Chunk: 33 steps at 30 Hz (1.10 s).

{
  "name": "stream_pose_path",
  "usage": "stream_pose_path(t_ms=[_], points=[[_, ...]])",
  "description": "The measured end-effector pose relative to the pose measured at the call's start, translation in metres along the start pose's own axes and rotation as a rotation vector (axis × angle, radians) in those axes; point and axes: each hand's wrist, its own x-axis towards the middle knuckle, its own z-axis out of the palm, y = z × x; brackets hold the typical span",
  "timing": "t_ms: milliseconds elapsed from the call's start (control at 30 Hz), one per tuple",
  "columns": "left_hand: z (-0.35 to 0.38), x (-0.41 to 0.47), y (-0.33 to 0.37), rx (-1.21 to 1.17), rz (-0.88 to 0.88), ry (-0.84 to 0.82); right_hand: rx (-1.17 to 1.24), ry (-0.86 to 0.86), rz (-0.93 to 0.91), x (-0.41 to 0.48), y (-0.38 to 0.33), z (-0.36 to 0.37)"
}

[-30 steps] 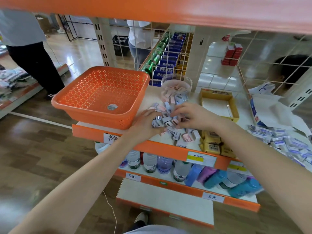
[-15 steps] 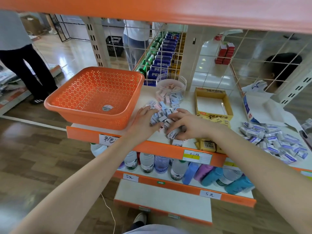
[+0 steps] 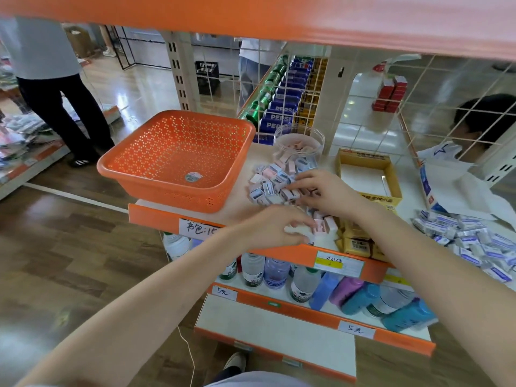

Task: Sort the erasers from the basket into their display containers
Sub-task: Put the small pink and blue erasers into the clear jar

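The orange perforated basket (image 3: 176, 160) sits at the shelf's left end with only a sticker inside. To its right lies a loose pile of small pink, white and blue erasers (image 3: 265, 185). My right hand (image 3: 326, 192) rests on that pile with bent, spread fingers touching the erasers. Nearer the front edge, my left hand (image 3: 273, 227) curls its fingers round a few pink and white erasers (image 3: 321, 226). Behind the pile stands a clear round jar (image 3: 298, 143) holding pink erasers. An open yellow cardboard box (image 3: 365, 174) on the right shows a bare bottom.
Another heap of blue-and-white erasers (image 3: 469, 241) covers the shelf's right end, beside a white carton (image 3: 435, 188). Bottles fill the lower shelf (image 3: 279, 275). A wire grid backs the shelf; people stand beyond it and at left. An orange shelf overhangs above.
My left hand has moved off the pile toward the shelf's front edge and closed on erasers there. My right hand has shifted back onto the upper part of the pile.
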Motion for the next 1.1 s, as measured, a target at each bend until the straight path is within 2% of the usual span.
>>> stream_pose_path(t_ms=[133,300,400,500,567,767,933,1100], points=[[0.009,0.012,-0.003,0.022,-0.027,-0.115,0.013,0.046,-0.008,-0.014,0.004,-0.010],[0.001,0.015,-0.010,-0.020,-0.092,-0.044,0.016,0.016,0.077,-0.030,0.009,-0.028],[-0.007,0.016,-0.021,-0.015,-0.153,0.069,-0.025,-0.135,0.097,-0.033,0.007,-0.037],[-0.007,0.019,-0.032,0.146,-0.196,0.216,-0.156,-0.357,0.071,-0.033,0.002,-0.035],[-0.005,0.020,-0.032,0.156,-0.189,0.273,-0.231,-0.421,0.074,-0.030,0.001,-0.029],[-0.004,0.013,-0.042,0.296,-0.143,0.494,-0.246,-0.335,0.036,-0.015,0.006,-0.014],[-0.011,0.007,-0.044,0.230,-0.372,0.222,-0.184,-0.225,0.034,-0.009,0.005,-0.010],[-0.010,0.008,-0.047,0.197,-0.343,0.263,-0.067,-0.103,0.049,-0.008,0.001,-0.007]])
